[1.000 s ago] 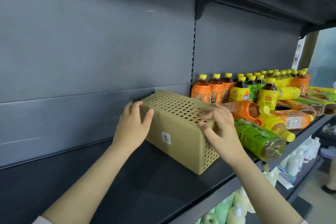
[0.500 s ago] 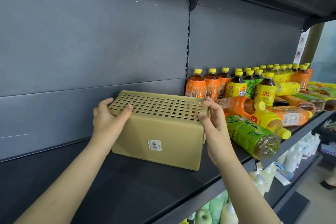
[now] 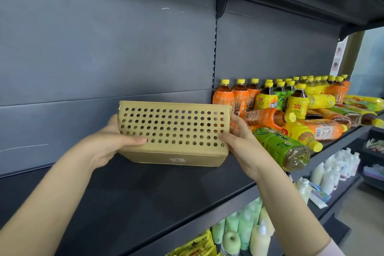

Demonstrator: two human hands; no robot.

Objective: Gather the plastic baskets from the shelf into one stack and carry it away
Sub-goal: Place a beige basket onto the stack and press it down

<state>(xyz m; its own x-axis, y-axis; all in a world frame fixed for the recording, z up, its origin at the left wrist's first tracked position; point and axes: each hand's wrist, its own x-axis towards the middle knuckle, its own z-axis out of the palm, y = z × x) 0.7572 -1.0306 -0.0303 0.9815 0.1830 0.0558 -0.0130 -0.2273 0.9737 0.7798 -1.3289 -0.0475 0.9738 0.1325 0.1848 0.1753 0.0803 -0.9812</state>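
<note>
A tan plastic basket (image 3: 172, 131) with round holes in its side is held just above the dark shelf (image 3: 145, 193), its perforated side facing me and its solid base tilted down toward me. My left hand (image 3: 112, 141) grips its left end, thumb across the holed face. My right hand (image 3: 239, 141) grips its right end. A small white label shows on the base. No other basket is in view.
Upright and toppled drink bottles (image 3: 291, 116) with yellow caps crowd the shelf right of the basket; a green one (image 3: 282, 149) lies by my right hand. The grey back panel (image 3: 104, 48) is close behind. A lower shelf holds pale bottles (image 3: 245, 233) and packets.
The basket has been turned from lying on its side on the shelf to being lifted, holed side toward me. Both hands shifted to its two ends.
</note>
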